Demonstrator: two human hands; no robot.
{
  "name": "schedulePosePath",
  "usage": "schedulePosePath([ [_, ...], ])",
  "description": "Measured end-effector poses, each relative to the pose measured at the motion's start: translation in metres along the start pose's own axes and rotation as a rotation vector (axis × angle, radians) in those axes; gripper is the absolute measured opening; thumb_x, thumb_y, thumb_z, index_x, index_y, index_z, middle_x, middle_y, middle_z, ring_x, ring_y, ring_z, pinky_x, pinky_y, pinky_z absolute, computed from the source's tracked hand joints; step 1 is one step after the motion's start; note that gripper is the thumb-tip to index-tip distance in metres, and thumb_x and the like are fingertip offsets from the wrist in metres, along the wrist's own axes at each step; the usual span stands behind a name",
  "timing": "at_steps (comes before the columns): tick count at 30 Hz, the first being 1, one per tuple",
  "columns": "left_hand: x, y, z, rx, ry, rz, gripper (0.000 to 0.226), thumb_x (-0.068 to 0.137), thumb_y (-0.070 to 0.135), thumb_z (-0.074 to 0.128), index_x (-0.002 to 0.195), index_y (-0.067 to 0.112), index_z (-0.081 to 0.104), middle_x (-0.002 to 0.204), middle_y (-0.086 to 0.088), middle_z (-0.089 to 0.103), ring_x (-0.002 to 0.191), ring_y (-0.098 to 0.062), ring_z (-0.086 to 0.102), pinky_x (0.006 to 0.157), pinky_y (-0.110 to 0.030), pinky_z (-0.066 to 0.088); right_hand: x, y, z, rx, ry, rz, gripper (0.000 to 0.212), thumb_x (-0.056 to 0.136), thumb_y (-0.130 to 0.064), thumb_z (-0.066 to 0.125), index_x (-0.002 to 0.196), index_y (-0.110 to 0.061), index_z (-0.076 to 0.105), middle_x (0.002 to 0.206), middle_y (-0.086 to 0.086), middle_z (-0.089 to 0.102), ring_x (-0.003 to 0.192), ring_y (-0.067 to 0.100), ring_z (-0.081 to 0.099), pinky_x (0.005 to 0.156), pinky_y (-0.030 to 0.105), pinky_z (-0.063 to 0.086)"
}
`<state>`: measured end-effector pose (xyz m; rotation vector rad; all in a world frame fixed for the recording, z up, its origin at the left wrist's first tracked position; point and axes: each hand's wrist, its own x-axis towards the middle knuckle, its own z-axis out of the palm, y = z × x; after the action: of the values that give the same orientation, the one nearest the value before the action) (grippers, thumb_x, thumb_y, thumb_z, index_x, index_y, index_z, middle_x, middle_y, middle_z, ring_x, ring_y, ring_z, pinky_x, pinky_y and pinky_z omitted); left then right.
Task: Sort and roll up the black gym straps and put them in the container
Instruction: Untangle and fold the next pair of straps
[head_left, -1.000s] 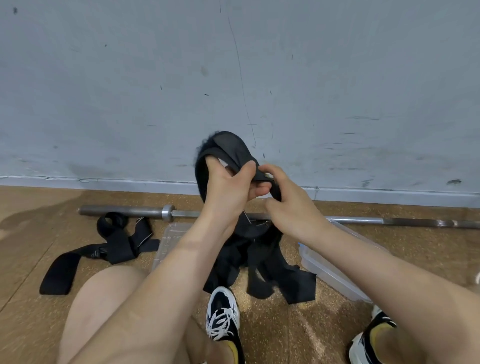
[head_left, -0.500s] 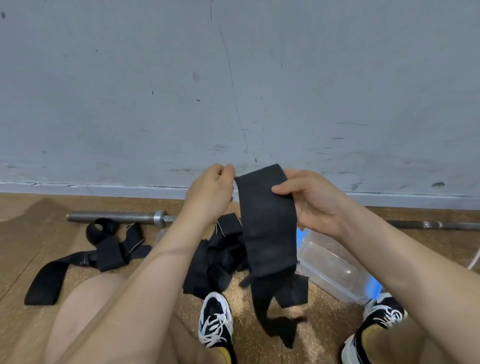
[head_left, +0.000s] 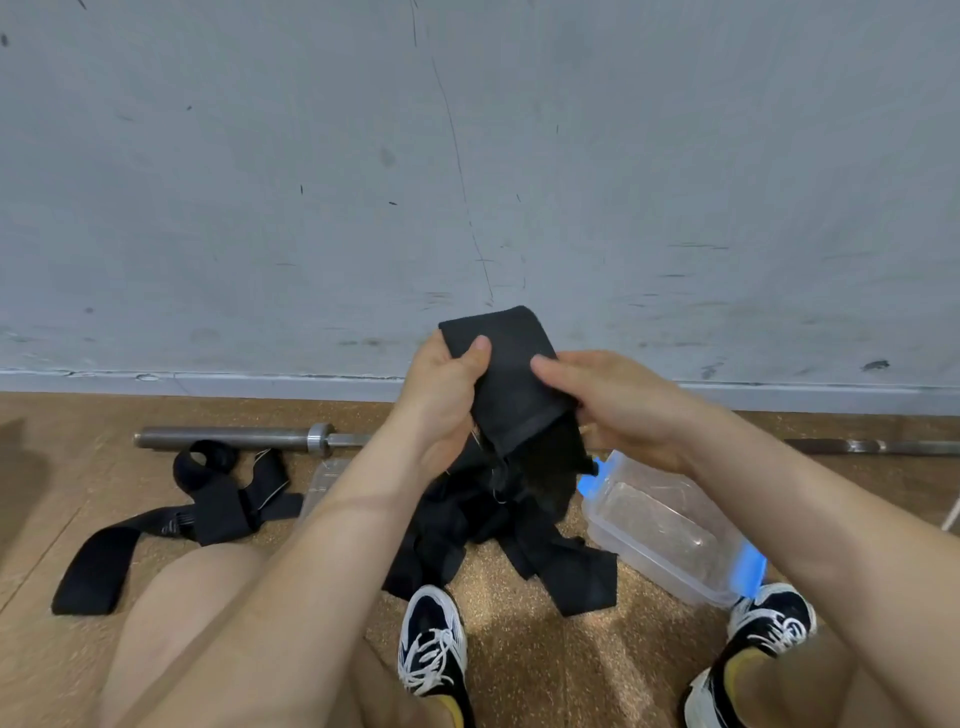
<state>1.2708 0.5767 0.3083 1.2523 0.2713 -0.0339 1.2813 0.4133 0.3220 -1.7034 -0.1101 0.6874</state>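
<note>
Black strap (head_left: 511, 384) apparently between fingers (head_left: 558, 366)

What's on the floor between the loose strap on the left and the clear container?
Head view: a flat clear plastic piece, likely the lid, then the pile of black straps below the held strap. The left forearm hides part.

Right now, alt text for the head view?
The left hand and right hand hold a black strap up before a grey wall. Below, a pile of straps lies on the floor beside a clear container; a loose strap lies farther left, a barbell along the wall.
</note>
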Motion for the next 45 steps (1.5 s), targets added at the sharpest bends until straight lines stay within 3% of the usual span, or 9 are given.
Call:
schedulePosePath([
  [2, -0.002, 0.003, -0.002, -0.052, 0.014, -0.060, 0.027, 0.103, 0.006, 0.045, 0.126, -0.002, 0.057, 0.118, -0.020, 0.068, 0.103, -0.029, 0.070, 0.077, -0.036, 0.061, 0.001, 0.005, 0.009, -0.068, 0.047, -0.074, 0.023, 0.105, -0.028, 0.046, 0.111, -0.020, 0.067, 0.098, -0.004, 0.075, 0.082, 0.004, 0.072, 0.064, 0.017, 0.054],
  [6, -0.014, -0.002, 0.005, 0.009, -0.091, -0.115, 0.027, 0.101, 0.012, 0.052, 0.125, 0.002, 0.061, 0.113, -0.015, 0.072, 0.103, -0.027, 0.071, 0.086, -0.040, 0.059, 0.009, 0.009, 0.017, -0.102, 0.278, -0.221, 0.026, 0.105, -0.024, 0.044, 0.116, -0.016, 0.066, 0.107, 0.000, 0.072, 0.100, 0.015, 0.069, 0.088, 0.034, 0.056],
  [9, -0.024, -0.007, 0.011, 0.010, -0.140, -0.141, 0.025, 0.101, 0.009, 0.051, 0.123, 0.006, 0.064, 0.111, -0.012, 0.074, 0.102, -0.025, 0.072, 0.085, -0.037, 0.059, 0.009, 0.008, 0.024, -0.293, 0.424, -0.255, 0.024, 0.105, -0.030, 0.039, 0.103, -0.011, 0.053, 0.095, 0.000, 0.062, 0.090, 0.016, 0.060, 0.076, 0.032, 0.049],
  [13, -0.027, -0.008, 0.007, -0.062, -0.144, -0.148, 0.030, 0.100, -0.001, 0.045, 0.125, 0.006, 0.062, 0.112, -0.014, 0.073, 0.102, -0.027, 0.071, 0.077, -0.033, 0.060, 0.007, 0.010, 0.030, -0.436, 0.316, -0.235, 0.023, 0.107, -0.034, 0.032, 0.112, -0.012, 0.037, 0.102, 0.006, 0.060, 0.094, 0.021, 0.060, 0.079, 0.035, 0.049],
  [20, -0.019, 0.001, 0.003, 0.024, -0.069, -0.042, 0.027, 0.098, -0.003, 0.051, 0.120, 0.007, 0.063, 0.109, -0.015, 0.074, 0.098, -0.030, 0.072, 0.082, -0.041, 0.061, 0.005, 0.001, 0.014, 0.126, 0.216, -0.169, 0.038, 0.097, -0.018, 0.063, 0.132, -0.023, 0.049, 0.106, 0.007, 0.074, 0.092, 0.022, 0.073, 0.071, 0.030, 0.060],
  [27, -0.016, 0.009, -0.005, 0.183, -0.177, -0.097, 0.023, 0.102, 0.008, 0.049, 0.121, 0.010, 0.061, 0.106, -0.012, 0.073, 0.090, -0.024, 0.073, 0.066, -0.033, 0.060, 0.006, 0.000, 0.014, -0.302, 0.457, -0.526, 0.024, 0.092, -0.013, 0.064, 0.094, -0.035, 0.056, 0.089, 0.017, 0.065, 0.081, 0.030, 0.064, 0.073, 0.045, 0.057],
  [33, -0.013, 0.011, -0.011, 0.193, -0.079, 0.006, 0.024, 0.099, -0.001, 0.052, 0.114, 0.012, 0.064, 0.099, -0.012, 0.075, 0.083, -0.020, 0.073, 0.063, -0.026, 0.057, -0.008, -0.016, -0.004, 0.117, -0.067, -0.083, 0.022, 0.101, -0.014, 0.053, 0.108, -0.023, 0.072, 0.093, 0.003, 0.067, 0.065, 0.017, 0.059, 0.045, 0.020, 0.040],
  [37, -0.011, 0.009, -0.011, 0.190, -0.079, 0.014, 0.022, 0.096, 0.000, 0.058, 0.111, 0.014, 0.066, 0.089, -0.008, 0.075, 0.076, -0.018, 0.073, 0.060, -0.025, 0.055, -0.010, -0.016, -0.014, 0.355, -0.236, 0.059, 0.037, 0.095, -0.019, 0.054, 0.131, -0.017, 0.063, 0.135, 0.015, 0.061, 0.085, 0.027, 0.070, 0.040, 0.021, 0.050],
  [45, -0.006, 0.006, -0.015, 0.090, -0.189, -0.070, 0.026, 0.097, -0.003, 0.050, 0.110, 0.008, 0.069, 0.096, -0.011, 0.073, 0.083, -0.024, 0.071, 0.065, -0.029, 0.059, -0.005, -0.002, 0.008, 0.612, -0.168, 0.042, 0.033, 0.091, -0.013, 0.058, 0.121, -0.003, 0.068, 0.125, 0.013, 0.067, 0.095, 0.023, 0.072, 0.057, 0.029, 0.060],
])
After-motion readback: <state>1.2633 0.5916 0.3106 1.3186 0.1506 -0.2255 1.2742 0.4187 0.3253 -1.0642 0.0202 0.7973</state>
